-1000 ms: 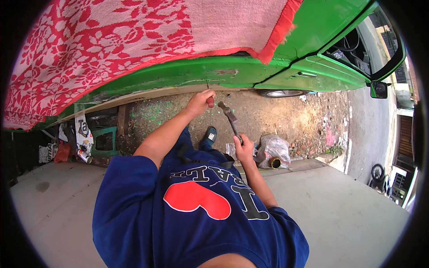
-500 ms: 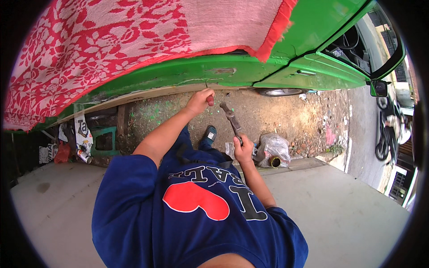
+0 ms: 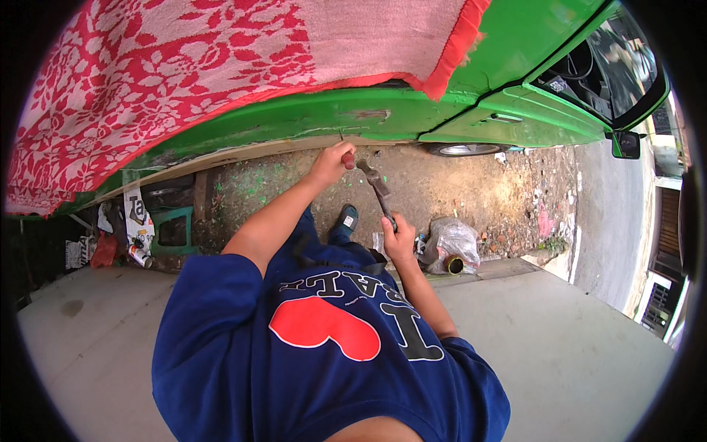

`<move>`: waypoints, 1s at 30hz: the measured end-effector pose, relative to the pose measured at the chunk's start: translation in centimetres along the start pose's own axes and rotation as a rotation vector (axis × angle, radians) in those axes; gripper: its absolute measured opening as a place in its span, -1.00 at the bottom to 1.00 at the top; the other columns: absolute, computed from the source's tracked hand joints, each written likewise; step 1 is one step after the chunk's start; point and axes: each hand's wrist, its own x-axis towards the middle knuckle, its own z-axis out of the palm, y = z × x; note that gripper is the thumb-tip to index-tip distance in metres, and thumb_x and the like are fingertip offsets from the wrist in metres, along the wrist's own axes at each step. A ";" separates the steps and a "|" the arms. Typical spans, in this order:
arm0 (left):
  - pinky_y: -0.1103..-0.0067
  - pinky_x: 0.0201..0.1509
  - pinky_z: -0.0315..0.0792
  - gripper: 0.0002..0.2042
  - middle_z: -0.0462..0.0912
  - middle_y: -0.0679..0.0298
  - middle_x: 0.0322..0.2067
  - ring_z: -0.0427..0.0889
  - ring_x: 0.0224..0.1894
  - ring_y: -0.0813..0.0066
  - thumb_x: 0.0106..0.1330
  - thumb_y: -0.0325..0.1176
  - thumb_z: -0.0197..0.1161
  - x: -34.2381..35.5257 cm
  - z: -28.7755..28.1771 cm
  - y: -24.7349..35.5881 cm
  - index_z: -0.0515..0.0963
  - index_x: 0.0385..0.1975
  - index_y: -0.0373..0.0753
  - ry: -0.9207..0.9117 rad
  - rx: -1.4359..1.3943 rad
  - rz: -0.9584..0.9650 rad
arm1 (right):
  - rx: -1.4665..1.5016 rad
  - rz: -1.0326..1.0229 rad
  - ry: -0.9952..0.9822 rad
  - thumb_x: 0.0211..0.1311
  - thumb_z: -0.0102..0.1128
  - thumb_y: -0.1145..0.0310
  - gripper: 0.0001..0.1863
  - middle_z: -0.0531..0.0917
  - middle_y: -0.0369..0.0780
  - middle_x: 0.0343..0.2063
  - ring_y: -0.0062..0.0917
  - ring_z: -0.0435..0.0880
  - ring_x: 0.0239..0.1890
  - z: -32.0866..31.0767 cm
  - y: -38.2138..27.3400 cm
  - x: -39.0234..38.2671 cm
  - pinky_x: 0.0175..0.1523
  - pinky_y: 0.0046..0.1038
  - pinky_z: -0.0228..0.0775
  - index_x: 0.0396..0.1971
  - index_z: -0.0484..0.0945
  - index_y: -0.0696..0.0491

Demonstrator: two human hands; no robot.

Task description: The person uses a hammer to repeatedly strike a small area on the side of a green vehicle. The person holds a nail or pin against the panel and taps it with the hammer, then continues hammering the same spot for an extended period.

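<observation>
Hard to see: the left hand (image 3: pixel 330 165) covered most of the red-handled tool (image 3: pixel 348 160), so only the grip's end and a bit of thin shaft showed; couldn't tell if the tip touched the green vehicle (image 3: pixel 434 118).
Cut off: the red-and-pink patterned cloth (image 3: pixel 221 59) over the vehicle ran out past the top rim, and just the lower part of a wheel (image 3: pixel 468 149) peeked out under the body.
Hammer gap: the head of the hammer (image 3: pixel 377 183) sat right by the grip's end, too small to tell if they touched.
Left arm: reached forward at a slant, fist wrapped around the red grip, down by the vehicle's lower edge.
Right arm: bent at the elbow, nearer the body, with the right hand (image 3: pixel 398 237) curled around the hammer's handle, head angled up and left.
Ground: rough brown dirt (image 3: pixel 287 184) with green flecks, one dark shoe (image 3: pixel 346 219) planted on it, and a pale concrete slab (image 3: pixel 545 324) nearer the person.
Around: a clear plastic bag (image 3: pixel 451 239) with a tin can (image 3: pixel 454 264) just beside it, a green stool (image 3: pixel 173 230) off left, a grey road (image 3: pixel 600 221) off right.
</observation>
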 end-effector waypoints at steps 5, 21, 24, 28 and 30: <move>0.39 -0.09 0.45 -0.76 0.59 0.08 -0.27 0.58 -0.17 0.00 0.04 -0.71 0.16 0.0 0.4 -0.4 0.39 -0.31 -0.30 0.022 -0.007 0.016 | -0.133 -0.021 -0.029 0.26 0.28 0.23 -0.76 0.56 -0.03 -0.62 -0.13 0.60 -0.57 0.3 0.3 0.4 -0.47 -0.28 0.36 -0.33 0.58 0.12; 0.37 -0.13 0.44 -0.76 0.57 0.10 -0.29 0.57 -0.20 0.00 0.00 -0.69 0.16 -0.6 -0.9 0.0 0.39 -0.33 -0.28 0.016 -0.025 0.029 | -0.104 0.110 -0.049 0.29 0.25 0.19 -0.74 0.50 -0.06 -0.69 -0.22 0.52 -0.66 0.4 0.5 -0.4 -0.50 -0.29 0.31 -0.32 0.59 0.12; 0.40 -0.08 0.45 -0.76 0.59 0.11 -0.25 0.58 -0.17 0.02 -0.01 -0.71 0.15 -1.2 -1.4 0.3 0.37 -0.34 -0.30 0.002 -0.027 0.005 | -0.038 0.090 -0.039 0.30 0.24 0.19 -0.73 0.50 -0.05 -0.69 -0.25 0.52 -0.66 -0.3 -0.3 -0.9 -0.50 -0.32 0.31 -0.33 0.59 0.13; 0.36 -0.14 0.44 -0.75 0.55 0.09 -0.30 0.56 -0.21 -0.02 0.03 -0.68 0.16 -1.7 -1.9 0.6 0.40 -0.28 -0.27 0.064 -0.070 0.075 | -0.005 0.119 -0.052 0.30 0.25 0.20 -0.73 0.49 -0.05 -0.69 -0.30 0.52 -0.66 -0.3 -0.6 -0.9 -0.50 -0.35 0.30 -0.32 0.59 0.13; 0.37 -0.13 0.44 -0.74 0.56 0.09 -0.28 0.56 -0.19 -0.01 0.02 -0.69 0.17 -1.5 -1.8 0.3 0.40 -0.29 -0.28 0.056 -0.057 0.039 | -0.009 0.109 -0.046 0.29 0.25 0.20 -0.74 0.49 -0.05 -0.70 -0.32 0.51 -0.67 -0.1 -0.6 -0.9 -0.50 -0.35 0.30 -0.32 0.60 0.13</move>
